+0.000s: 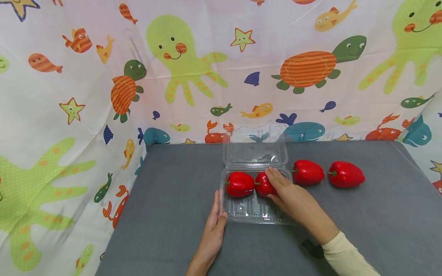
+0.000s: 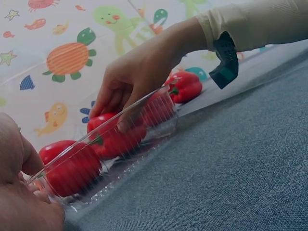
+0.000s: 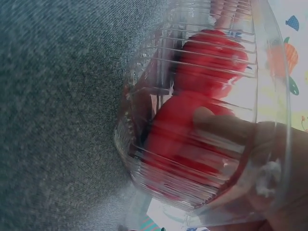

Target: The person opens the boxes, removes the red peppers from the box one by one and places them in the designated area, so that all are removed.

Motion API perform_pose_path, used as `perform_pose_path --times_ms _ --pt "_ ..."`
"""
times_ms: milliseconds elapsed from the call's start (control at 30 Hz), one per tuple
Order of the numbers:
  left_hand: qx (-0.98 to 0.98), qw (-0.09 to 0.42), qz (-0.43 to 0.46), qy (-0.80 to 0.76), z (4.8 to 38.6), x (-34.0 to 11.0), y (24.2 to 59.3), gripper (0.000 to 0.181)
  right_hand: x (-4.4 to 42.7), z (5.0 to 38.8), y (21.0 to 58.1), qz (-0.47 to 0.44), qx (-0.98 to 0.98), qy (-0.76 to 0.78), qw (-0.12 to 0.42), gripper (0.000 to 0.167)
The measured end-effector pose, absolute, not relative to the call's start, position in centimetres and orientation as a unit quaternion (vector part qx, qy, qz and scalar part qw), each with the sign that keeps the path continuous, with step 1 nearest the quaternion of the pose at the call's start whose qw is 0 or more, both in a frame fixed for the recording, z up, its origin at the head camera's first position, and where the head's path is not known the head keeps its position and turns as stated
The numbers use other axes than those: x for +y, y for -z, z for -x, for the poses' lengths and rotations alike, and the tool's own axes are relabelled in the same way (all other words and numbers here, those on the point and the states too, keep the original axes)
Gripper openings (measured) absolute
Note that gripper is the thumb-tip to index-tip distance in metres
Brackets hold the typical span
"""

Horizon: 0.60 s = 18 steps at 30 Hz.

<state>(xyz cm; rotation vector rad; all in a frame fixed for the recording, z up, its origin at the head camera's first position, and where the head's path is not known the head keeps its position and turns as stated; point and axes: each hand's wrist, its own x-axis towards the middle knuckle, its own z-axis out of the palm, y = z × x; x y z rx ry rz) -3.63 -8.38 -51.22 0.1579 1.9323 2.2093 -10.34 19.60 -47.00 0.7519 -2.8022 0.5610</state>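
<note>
A clear plastic clamshell container (image 1: pixel 241 216) lies on the table with its lid (image 1: pixel 253 153) raised at the back. My left hand (image 1: pixel 213 230) holds the container's left side, thumb near the front corner. Inside, at the back left, lies a red bell pepper (image 1: pixel 239 184), its green stem pointing left. Just right of it, my right hand (image 1: pixel 293 199) grips a second bell pepper (image 1: pixel 264 184) from above. The left wrist view shows the right thumb on the near side of this second pepper (image 2: pixel 113 139). Through the ribbed wall, the right wrist view shows both peppers (image 3: pixel 211 60).
Two more red bell peppers, one close to the container (image 1: pixel 308 172) and one farther right (image 1: pixel 346 174), lie on the grey table (image 1: pixel 165 214). A curtain printed with sea animals (image 1: pixel 207 50) hangs behind and at the sides. A dark device (image 2: pixel 225 60) sits at the right wrist.
</note>
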Motion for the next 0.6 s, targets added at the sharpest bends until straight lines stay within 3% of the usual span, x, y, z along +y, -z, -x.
perform_pose_path --times_ms 600 --pt "0.651 0.096 -0.058 -0.751 3.33 -8.45 51.33 0.072 19.81 9.90 46.28 -0.275 -0.937 -0.201 0.082 0.087"
